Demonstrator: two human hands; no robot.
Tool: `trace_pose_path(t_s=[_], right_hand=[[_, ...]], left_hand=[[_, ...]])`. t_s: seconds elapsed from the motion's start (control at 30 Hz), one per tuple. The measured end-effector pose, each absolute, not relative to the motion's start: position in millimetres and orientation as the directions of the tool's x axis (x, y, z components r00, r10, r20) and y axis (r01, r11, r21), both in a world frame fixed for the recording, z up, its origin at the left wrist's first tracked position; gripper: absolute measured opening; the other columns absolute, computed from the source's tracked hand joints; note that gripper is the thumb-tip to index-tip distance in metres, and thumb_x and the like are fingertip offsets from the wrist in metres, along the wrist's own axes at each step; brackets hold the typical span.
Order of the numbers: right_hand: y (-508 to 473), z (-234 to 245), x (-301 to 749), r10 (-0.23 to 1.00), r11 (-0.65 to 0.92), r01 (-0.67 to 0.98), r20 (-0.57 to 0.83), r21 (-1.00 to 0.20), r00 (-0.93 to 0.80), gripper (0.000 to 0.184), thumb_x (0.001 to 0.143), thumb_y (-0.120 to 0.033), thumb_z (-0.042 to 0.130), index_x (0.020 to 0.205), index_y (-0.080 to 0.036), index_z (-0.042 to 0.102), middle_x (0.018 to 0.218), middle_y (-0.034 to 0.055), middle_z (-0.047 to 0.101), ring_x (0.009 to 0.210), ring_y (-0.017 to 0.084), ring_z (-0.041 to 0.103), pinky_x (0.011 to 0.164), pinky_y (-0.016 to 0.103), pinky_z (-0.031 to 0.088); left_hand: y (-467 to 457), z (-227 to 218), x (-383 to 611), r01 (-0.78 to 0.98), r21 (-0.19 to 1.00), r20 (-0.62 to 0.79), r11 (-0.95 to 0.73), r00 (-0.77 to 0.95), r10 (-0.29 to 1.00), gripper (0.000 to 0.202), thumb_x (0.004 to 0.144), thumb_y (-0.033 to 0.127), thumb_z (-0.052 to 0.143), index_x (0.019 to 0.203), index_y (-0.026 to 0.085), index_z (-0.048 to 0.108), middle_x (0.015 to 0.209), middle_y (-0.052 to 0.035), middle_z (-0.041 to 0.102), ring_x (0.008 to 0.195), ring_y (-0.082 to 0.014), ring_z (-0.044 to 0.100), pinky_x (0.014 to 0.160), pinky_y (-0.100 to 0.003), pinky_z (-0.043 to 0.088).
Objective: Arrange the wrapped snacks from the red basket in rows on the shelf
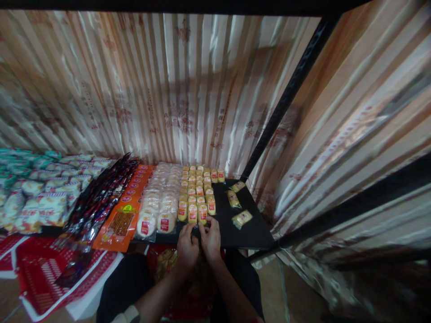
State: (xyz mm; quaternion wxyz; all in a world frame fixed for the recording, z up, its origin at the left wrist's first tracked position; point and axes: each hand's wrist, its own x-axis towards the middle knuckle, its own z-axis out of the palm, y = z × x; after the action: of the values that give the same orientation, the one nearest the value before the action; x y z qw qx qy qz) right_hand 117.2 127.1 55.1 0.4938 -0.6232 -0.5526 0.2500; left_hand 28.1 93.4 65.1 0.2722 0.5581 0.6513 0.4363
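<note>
Rows of small yellow snack packets (192, 213) with red labels stand on the black shelf (242, 235) in front of me. My left hand (187, 246) is at the shelf's front edge, fingers curled, its fingertips by the lower end of a front packet; what they pinch is hidden. Close beside it, my right hand (211, 240) has its thumb and fingers at the lower end of another front packet (202, 212). Three loose yellow packets (242, 219) lie on the shelf to the right of the rows.
Left of the rows are round white wrapped cakes (146, 223), orange packs (119, 220), dark shiny packs (101, 195) and white bags (50, 208). A red basket (40, 273) stands at lower left. Another red basket (151, 255) holds packets between my knees. A black post (289, 98) rises behind the shelf.
</note>
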Motion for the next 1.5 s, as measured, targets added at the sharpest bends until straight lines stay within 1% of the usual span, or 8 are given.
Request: trace_pose_path(t_s=[0.23, 0.47, 0.57, 0.67, 0.77, 1.0, 1.3, 1.5], right_hand=[[130.8, 55.5, 114.7, 0.934, 0.119, 0.400, 0.239, -0.909, 0.265, 0.026, 0.077, -0.035, 0.047, 0.096, -0.017, 0.051, 0.097, 0.0091, 0.050, 0.085, 0.019, 0.056, 0.068, 0.032, 0.053], [134.2, 55.0, 110.8, 0.928, 0.137, 0.419, 0.265, -0.898, 0.264, 0.025, 0.079, -0.034, 0.044, 0.096, -0.018, 0.051, 0.098, 0.0091, 0.050, 0.083, 0.018, 0.056, 0.069, 0.032, 0.053], [133.7, 54.1, 112.2, 0.920, 0.131, 0.518, 0.299, -0.845, 0.255, 0.025, 0.079, -0.034, 0.043, 0.097, -0.019, 0.052, 0.099, 0.0101, 0.052, 0.086, 0.020, 0.054, 0.070, 0.035, 0.051], [132.8, 52.9, 114.5, 0.891, 0.117, 0.664, 0.374, -0.738, 0.259, 0.024, 0.079, -0.033, 0.045, 0.095, -0.019, 0.054, 0.097, 0.0103, 0.056, 0.094, 0.024, 0.049, 0.082, 0.041, 0.043], [132.5, 51.7, 115.6, 0.892, 0.096, 0.715, 0.379, -0.692, 0.246, 0.024, 0.079, -0.031, 0.043, 0.095, -0.018, 0.055, 0.094, 0.0097, 0.056, 0.092, 0.024, 0.048, 0.084, 0.040, 0.040], [131.3, 51.6, 116.3, 0.917, 0.086, 0.695, 0.329, -0.714, 0.224, 0.021, 0.078, -0.024, 0.041, 0.092, -0.019, 0.056, 0.089, 0.0081, 0.057, 0.085, 0.022, 0.050, 0.079, 0.036, 0.042], [124.9, 51.9, 120.8, 0.899, 0.148, 0.663, 0.379, -0.734, 0.220, 0.024, 0.080, -0.026, 0.039, 0.092, -0.018, 0.059, 0.092, 0.0092, 0.056, 0.089, 0.021, 0.049, 0.083, 0.037, 0.042], [111.6, 55.5, 119.1, 0.896, 0.157, 0.638, 0.380, -0.754, 0.229, 0.025, 0.080, -0.024, 0.037, 0.089, -0.016, 0.058, 0.091, 0.0101, 0.056, 0.090, 0.021, 0.050, 0.084, 0.037, 0.041]], left_hand=[[99.4, 62.6, 22.5, 0.532, 0.846, 0.166, -0.032, -0.206, 0.964, 0.043, 0.064, 0.005, 0.039, 0.100, 0.014, 0.059, 0.106, -0.0094, 0.060, 0.106, -0.0192, 0.051, 0.099, -0.037, 0.037], [106.4, 65.6, 19.2, 0.524, 0.851, 0.169, -0.044, -0.194, 0.966, 0.043, 0.064, 0.005, 0.039, 0.099, 0.016, 0.060, 0.107, -0.0080, 0.060, 0.106, -0.0186, 0.051, 0.099, -0.036, 0.038], [106.1, 63.2, 18.9, 0.517, 0.854, 0.180, -0.058, -0.188, 0.966, 0.044, 0.064, 0.006, 0.039, 0.100, 0.017, 0.060, 0.107, -0.0075, 0.059, 0.106, -0.0183, 0.051, 0.100, -0.035, 0.037], [105.1, 59.7, 18.7, 0.517, 0.853, 0.191, -0.069, -0.187, 0.964, 0.044, 0.064, 0.006, 0.039, 0.102, 0.017, 0.060, 0.108, -0.0078, 0.059, 0.106, -0.0183, 0.051, 0.100, -0.035, 0.037], [105.6, 57.2, 18.7, 0.532, 0.842, 0.208, -0.092, -0.163, 0.964, 0.045, 0.064, 0.006, 0.038, 0.102, 0.017, 0.060, 0.108, -0.0078, 0.060, 0.106, -0.0181, 0.051, 0.099, -0.035, 0.038], [105.2, 55.1, 19.8, 0.536, 0.840, 0.197, -0.086, -0.153, 0.968, 0.047, 0.063, 0.005, 0.039, 0.102, 0.019, 0.060, 0.109, -0.0066, 0.060, 0.106, -0.0186, 0.051, 0.099, -0.035, 0.038], [93.7, 65.4, 18.4, 0.520, 0.849, 0.193, -0.095, -0.139, 0.971, 0.045, 0.064, 0.005, 0.037, 0.101, 0.018, 0.060, 0.106, -0.0063, 0.060, 0.105, -0.0171, 0.052, 0.097, -0.033, 0.039], [79.9, 64.9, 17.7, 0.528, 0.842, 0.213, -0.112, -0.135, 0.968, 0.042, 0.064, 0.004, 0.036, 0.095, 0.017, 0.060, 0.096, -0.0057, 0.061, 0.094, -0.0156, 0.055, 0.089, -0.030, 0.044]])
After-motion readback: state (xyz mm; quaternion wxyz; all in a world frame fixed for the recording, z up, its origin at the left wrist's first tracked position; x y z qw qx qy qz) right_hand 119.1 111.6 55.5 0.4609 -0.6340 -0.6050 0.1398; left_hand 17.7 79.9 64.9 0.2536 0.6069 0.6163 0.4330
